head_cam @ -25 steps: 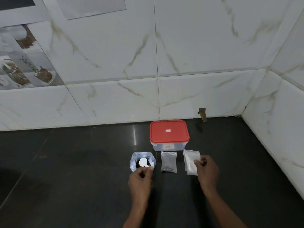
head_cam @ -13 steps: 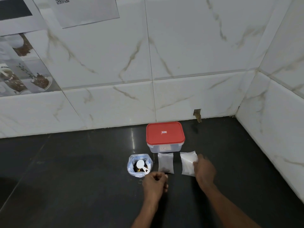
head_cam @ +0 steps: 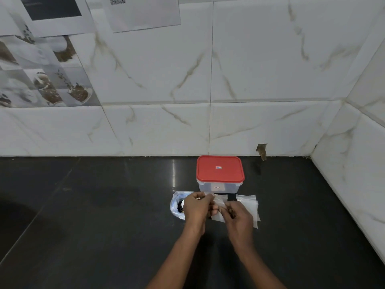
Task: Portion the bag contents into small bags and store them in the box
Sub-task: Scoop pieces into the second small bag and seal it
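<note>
Both left hand (head_cam: 195, 207) and right hand (head_cam: 239, 216) on small bag (head_cam: 220, 202)

Two bare hands were shown, the left hand (head_cam: 196, 209) and the right hand (head_cam: 239, 217). Behind each hand, a bare forearm (head_cam: 177, 257) was seen, uncovered from the wrist to the lower frame edge.

box (head_cam: 220, 171): 1 | big bag (head_cam: 176, 205): 1 | scoop (head_cam: 183, 203): 1 | small bags (head_cam: 248, 203): 2 visible | hands (head_cam: 196, 208): 2
</note>
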`<control>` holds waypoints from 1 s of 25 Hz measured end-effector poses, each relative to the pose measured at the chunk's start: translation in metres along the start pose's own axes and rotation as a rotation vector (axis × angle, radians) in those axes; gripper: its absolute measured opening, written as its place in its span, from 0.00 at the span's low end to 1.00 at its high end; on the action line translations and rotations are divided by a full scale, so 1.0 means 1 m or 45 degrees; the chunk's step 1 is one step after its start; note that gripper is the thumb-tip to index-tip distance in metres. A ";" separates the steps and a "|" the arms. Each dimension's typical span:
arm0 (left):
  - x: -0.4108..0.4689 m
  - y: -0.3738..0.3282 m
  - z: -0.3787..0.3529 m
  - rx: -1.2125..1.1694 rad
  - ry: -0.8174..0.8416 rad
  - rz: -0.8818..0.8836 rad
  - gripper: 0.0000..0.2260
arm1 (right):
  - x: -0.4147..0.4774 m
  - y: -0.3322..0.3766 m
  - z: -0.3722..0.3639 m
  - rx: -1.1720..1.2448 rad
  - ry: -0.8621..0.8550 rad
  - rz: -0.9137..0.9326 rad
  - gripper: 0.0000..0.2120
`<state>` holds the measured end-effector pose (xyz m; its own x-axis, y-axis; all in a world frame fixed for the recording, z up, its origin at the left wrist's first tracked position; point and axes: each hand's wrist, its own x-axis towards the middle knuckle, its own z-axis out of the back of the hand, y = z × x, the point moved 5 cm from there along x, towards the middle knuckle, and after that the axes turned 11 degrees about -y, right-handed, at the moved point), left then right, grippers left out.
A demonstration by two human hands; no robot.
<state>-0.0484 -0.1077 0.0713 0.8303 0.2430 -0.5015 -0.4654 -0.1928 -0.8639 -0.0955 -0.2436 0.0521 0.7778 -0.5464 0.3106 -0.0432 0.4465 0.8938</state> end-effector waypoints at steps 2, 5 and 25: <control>0.004 -0.002 0.009 0.061 -0.075 0.007 0.07 | -0.003 0.006 -0.006 -0.006 0.096 0.005 0.08; 0.002 -0.009 0.025 0.272 -0.224 -0.129 0.05 | 0.005 0.012 -0.007 0.070 0.312 -0.154 0.11; 0.002 -0.046 0.028 1.139 0.155 -0.781 0.17 | 0.037 0.057 -0.043 -0.700 0.559 0.123 0.11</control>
<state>-0.0337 -0.0721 0.1083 0.9990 -0.0434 -0.0082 0.0247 0.7019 -0.7118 -0.0422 -0.2077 0.1001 0.9722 -0.2023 0.1177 0.1083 0.8345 0.5403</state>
